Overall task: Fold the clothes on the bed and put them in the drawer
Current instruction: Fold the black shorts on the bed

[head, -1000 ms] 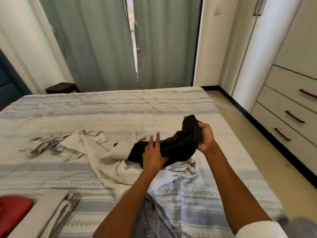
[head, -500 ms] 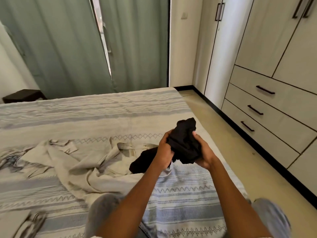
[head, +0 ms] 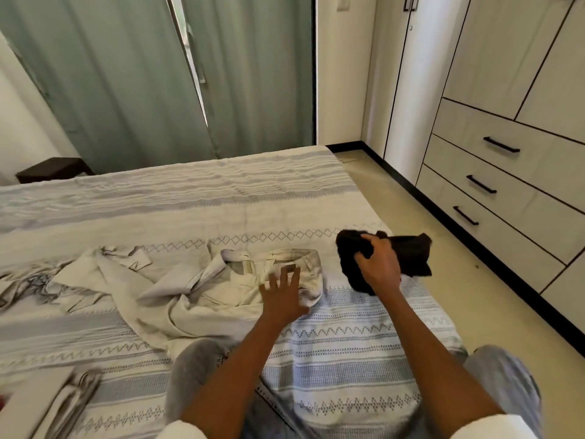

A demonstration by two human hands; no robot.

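Observation:
My right hand grips a bunched black garment at the bed's right edge, part of it hanging past the edge. My left hand hovers with fingers spread over the waistband of crumpled beige trousers lying in the middle of the striped bedspread. It holds nothing. Another pale patterned garment lies crumpled at the left. The wardrobe's three drawers on the right are closed, each with a dark handle.
Folded pale clothes sit at the bed's near left corner. My knees in grey jeans rest against the bed. A strip of tan floor runs between bed and wardrobe. Green curtains hang behind, with a dark side table.
My left hand has let go of the black garment and moved left over the beige trousers. My right hand has carried the black garment right, to the bed's edge. The view turned right.

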